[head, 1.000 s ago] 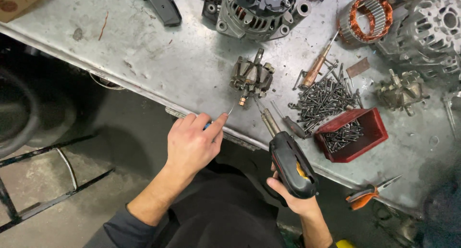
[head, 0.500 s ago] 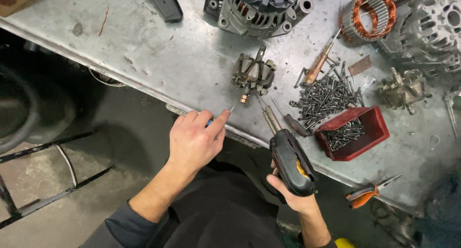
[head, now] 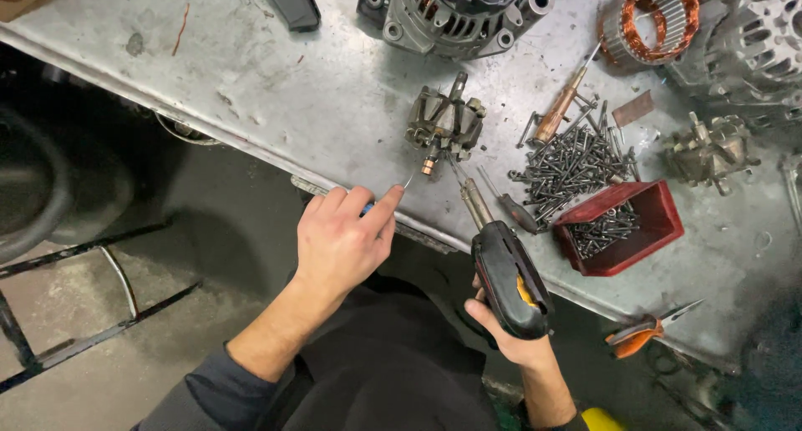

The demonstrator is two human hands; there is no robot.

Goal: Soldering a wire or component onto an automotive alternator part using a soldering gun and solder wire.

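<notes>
A: The rotor [head: 445,122] is lying loose mid-bench — the left hand [head: 342,243] is pinching a thin pick [head: 407,181] at its copper end.

B: And the right hand [head: 501,335] is gripping the driver [head: 505,272], bit aimed from 6 o'clock. If it's pushing, the rotor is likely rolling.

A: Toward the screws [head: 572,164] at 3 o'clock, or the pick is slipping into a finger.
</notes>
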